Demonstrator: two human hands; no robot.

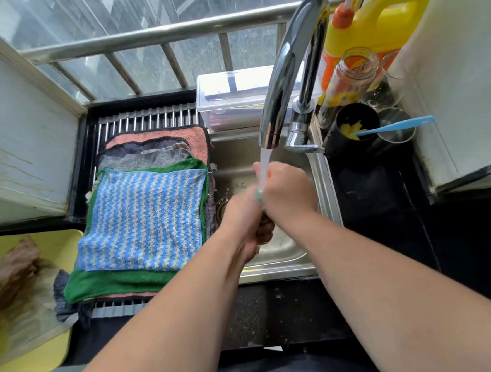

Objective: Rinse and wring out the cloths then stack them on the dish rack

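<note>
Head view: I see both hands meeting over the sink (283, 251), under water (264, 167) running from the tap (288, 66) — left hand (243, 215) and right hand (287, 191), fingers (257, 168) clenched round one wadded dark cloth (265, 228) squeezed between them. Left of the sink, a stack (144, 216) of cloths lies flat on the rack (146, 117) — blue-striped on top, green beneath.

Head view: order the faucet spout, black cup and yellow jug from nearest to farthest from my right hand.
1. Faucet spout: just above the right hand, which grips the cloth.
2. Black cup: right of the sink.
3. Yellow jug: back right, behind the cup.
</note>
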